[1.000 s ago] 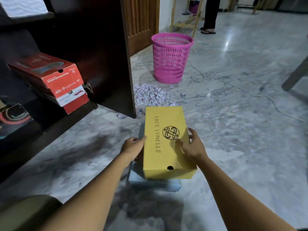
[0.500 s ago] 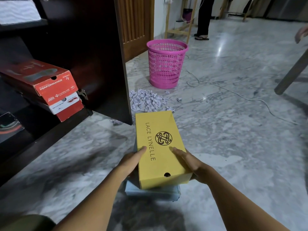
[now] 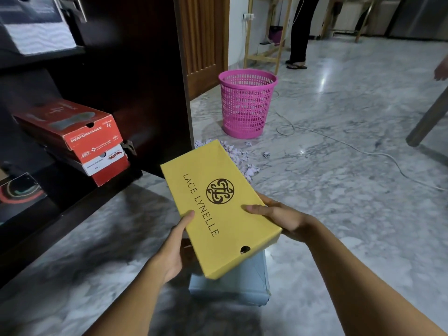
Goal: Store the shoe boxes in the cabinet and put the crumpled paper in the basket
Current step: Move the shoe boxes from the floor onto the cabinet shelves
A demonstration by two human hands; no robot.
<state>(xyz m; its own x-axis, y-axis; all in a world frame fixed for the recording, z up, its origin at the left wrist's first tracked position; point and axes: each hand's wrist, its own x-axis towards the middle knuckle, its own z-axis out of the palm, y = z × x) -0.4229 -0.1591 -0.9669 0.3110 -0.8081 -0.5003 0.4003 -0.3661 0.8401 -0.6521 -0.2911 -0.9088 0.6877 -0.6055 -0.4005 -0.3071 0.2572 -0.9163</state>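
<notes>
A yellow shoe box [image 3: 213, 197] marked LACE LYNELLE is held up off the floor, tilted toward the cabinet. My left hand [image 3: 174, 246] grips its left side and my right hand [image 3: 278, 219] grips its right side, thumb on the lid. Below it a pale blue box [image 3: 232, 282] lies on the floor. Two red shoe boxes [image 3: 80, 139] are stacked on the dark cabinet's lower shelf [image 3: 72, 207]. A heap of crumpled paper [image 3: 240, 158] lies on the floor behind the yellow box, partly hidden by it. The pink basket [image 3: 246, 103] stands beyond.
A black box [image 3: 19, 192] sits at the left end of the shelf. A white cable [image 3: 363, 151] runs across the marble floor. A metal leg [image 3: 429, 117] slants at the right edge. A person [image 3: 300, 32] stands by a wooden frame at the back.
Both hands have taken hold of the yellow box, lifted it off the blue box and swung its far end left toward the cabinet.
</notes>
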